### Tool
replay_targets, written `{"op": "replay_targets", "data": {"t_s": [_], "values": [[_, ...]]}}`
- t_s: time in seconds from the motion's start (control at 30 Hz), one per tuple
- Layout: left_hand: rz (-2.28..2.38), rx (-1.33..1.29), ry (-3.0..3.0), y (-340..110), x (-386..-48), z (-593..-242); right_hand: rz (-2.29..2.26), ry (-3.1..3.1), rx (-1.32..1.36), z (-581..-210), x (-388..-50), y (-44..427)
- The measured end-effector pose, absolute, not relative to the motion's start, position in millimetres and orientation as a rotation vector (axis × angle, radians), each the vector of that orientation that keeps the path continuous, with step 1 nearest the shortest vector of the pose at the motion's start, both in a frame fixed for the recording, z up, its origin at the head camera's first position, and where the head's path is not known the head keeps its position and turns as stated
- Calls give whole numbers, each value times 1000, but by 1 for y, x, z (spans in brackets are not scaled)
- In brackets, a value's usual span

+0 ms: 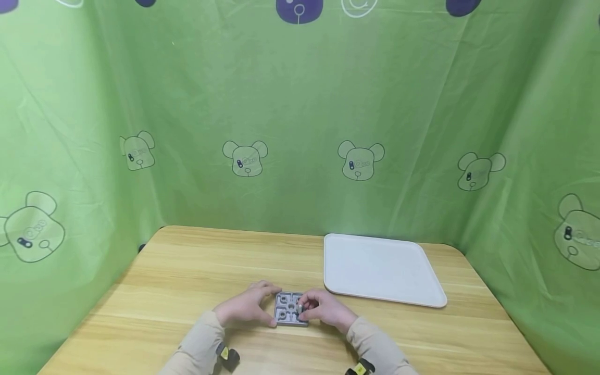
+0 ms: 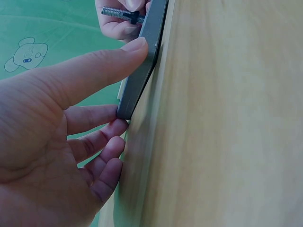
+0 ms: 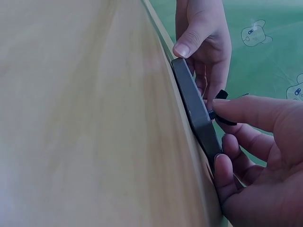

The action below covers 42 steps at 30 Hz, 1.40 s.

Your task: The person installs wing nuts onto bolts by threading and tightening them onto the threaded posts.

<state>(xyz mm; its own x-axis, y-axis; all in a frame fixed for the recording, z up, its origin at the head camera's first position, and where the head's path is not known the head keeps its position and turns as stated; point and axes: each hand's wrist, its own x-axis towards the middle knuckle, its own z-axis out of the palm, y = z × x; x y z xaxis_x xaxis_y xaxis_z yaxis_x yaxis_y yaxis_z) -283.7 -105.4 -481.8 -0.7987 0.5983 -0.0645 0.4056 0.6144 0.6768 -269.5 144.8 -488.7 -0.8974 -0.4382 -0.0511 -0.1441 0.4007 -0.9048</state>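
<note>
A square grey plate (image 1: 287,322) with round holes and recesses lies on the wooden table. My left hand (image 1: 247,306) holds it from the left, thumb at the near corner and a finger at the far corner. Over the plate's right side, my right hand (image 1: 326,311) pinches a threaded bolt (image 2: 113,13). The bolt stands out from the plate's upper face, its threaded end pointing up. A black wing-shaped part (image 3: 227,122) surrounds the bolt in the right wrist view, partly covered by the fingers. How deep the bolt sits is hidden.
A white tray (image 1: 379,266) lies at the back right of the wooden table (image 1: 225,260), beyond my right hand. Green curtains (image 1: 300,104) with bear-head drawings enclose the table at the back and both sides.
</note>
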Motion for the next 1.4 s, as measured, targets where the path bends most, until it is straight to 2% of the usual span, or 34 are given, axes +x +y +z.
{"op": "replay_targets", "data": {"t_s": [0.6, 1.4], "values": [[967, 820, 2562, -105, -282, -479, -1437, 2450, -546, -487, -268, 141], [970, 818, 2565, -106, -283, -482, -1566, 2171, -479, -488, -274, 155]]}}
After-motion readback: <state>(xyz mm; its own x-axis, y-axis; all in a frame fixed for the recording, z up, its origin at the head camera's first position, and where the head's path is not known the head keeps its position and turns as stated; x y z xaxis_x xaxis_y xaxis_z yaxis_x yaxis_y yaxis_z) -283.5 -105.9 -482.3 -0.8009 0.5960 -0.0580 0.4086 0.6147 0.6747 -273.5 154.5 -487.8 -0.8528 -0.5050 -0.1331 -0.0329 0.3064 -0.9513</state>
